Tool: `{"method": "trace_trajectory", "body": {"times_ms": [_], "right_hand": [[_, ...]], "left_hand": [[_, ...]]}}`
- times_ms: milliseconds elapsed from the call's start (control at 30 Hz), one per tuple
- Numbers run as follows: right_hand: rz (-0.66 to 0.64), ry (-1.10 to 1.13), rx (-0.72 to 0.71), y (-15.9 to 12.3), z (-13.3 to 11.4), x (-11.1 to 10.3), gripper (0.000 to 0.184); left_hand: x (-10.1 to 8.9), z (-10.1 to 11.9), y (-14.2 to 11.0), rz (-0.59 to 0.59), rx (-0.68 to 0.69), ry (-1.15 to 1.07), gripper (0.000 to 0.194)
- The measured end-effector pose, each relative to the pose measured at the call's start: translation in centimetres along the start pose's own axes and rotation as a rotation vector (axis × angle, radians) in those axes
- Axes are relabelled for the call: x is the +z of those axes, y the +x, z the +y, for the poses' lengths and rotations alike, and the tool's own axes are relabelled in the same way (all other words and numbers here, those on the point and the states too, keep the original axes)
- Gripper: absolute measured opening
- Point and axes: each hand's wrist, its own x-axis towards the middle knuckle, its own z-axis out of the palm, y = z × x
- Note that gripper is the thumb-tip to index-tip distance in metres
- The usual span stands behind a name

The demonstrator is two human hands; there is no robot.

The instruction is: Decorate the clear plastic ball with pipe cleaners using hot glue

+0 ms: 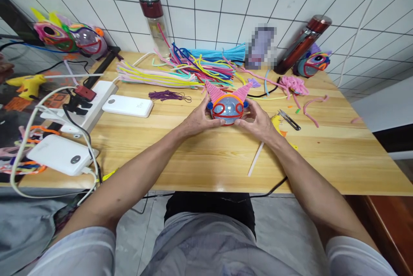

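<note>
A clear plastic ball (229, 108) trimmed with pipe cleaners sits between my two hands at the middle of the table. It has two pink pointed ears, an orange band, red lines and loops, and a blue knob at each side. My left hand (200, 118) grips its left side and my right hand (258, 120) its right side, with both thumbs along the lower front. Whether the ball rests on the wood is hard to tell. Partly hidden by my right wrist lies a yellow glue gun (276, 124), with a white glue stick (256, 161) and thread snips (289, 120) close by.
Bundled pipe cleaners (161, 75) lie behind the ball. Purple tassel cord (167, 95), a white power bank (128, 106) and a power strip (98, 99) are at left. Flasks (303, 44) stand by the tiled wall, near another decorated ball (311, 64). Pink scraps (311, 112) lie right.
</note>
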Motion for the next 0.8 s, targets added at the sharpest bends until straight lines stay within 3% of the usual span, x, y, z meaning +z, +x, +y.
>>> {"method": "trace_trajectory", "body": {"times_ms": [300, 800], "right_hand": [[-0.005, 0.001, 0.032, 0.07, -0.14, 0.25, 0.106], [0.020, 0.002, -0.001, 0.05, 0.19, 0.37, 0.110]], "left_hand": [[0.39, 0.33, -0.06, -0.046, 0.033, 0.198, 0.135], [0.34, 0.16, -0.09, -0.053, 0.040, 0.233, 0.146]]}}
